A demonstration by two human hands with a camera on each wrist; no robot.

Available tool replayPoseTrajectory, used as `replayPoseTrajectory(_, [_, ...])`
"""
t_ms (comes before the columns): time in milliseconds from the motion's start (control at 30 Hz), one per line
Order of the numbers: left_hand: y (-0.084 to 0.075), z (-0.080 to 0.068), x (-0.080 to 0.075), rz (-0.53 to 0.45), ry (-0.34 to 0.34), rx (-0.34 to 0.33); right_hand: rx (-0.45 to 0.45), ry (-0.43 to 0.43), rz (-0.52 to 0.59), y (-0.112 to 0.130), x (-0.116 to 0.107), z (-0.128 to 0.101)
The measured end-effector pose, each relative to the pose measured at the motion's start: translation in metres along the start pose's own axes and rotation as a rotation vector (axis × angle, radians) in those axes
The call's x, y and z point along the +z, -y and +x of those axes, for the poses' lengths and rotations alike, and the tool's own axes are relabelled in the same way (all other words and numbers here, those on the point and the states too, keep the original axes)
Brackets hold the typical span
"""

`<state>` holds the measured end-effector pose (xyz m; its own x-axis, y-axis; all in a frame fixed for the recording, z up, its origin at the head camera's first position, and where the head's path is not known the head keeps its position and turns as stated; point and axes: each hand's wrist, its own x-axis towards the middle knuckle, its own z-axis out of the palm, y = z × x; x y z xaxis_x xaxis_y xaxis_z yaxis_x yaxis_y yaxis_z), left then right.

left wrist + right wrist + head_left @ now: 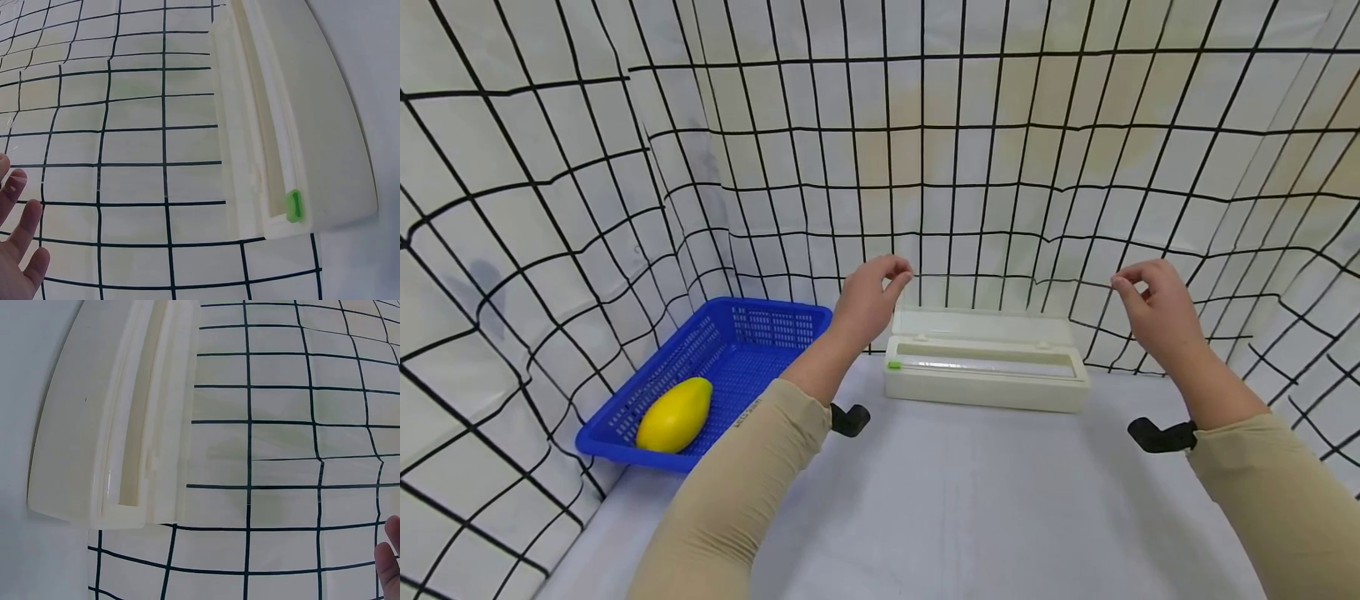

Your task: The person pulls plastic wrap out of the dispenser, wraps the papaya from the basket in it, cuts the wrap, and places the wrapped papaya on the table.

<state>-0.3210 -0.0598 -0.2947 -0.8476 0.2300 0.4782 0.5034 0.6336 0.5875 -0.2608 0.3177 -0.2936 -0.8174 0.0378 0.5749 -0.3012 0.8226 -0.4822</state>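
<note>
Left hand point(867, 302) and right hand point(1156, 310) pinch clear film point(1011, 296) taut above the dispenser box point(985, 371)

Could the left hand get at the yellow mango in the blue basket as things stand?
Probably yes, once it lets go. The mango lies uncovered in the open blue basket, with nothing between, but the left hand is pinching the film pulled up from the wrap dispenser.

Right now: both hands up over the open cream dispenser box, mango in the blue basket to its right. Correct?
Not quite. In the head view the blue basket with the mango sits left of the dispenser box, not right. Both the left hand and right hand are raised above it.
</note>
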Motion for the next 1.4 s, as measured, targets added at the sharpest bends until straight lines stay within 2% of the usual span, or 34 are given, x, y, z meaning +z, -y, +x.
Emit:
replayPoseTrajectory(533, [-0.017,-0.001,-0.015,-0.012,-0.019,0.014,-0.016,-0.045,-0.005,0.010,-0.012,0.003])
replayPoseTrajectory(933, [-0.023,-0.006,-0.023,-0.035,-0.029,0.033,-0.024,-0.077,0.023,0.019,-0.021,-0.001])
replayPoseTrajectory(1167, [-0.025,-0.026,-0.027,-0.102,-0.006,0.080,-0.073,-0.108,0.025,0.017,-0.028,-0.016])
replayPoseTrajectory(1400, [-0.029,-0.057,-0.032,-0.089,0.031,0.190,-0.125,-0.114,0.048,0.017,-0.036,-0.043])
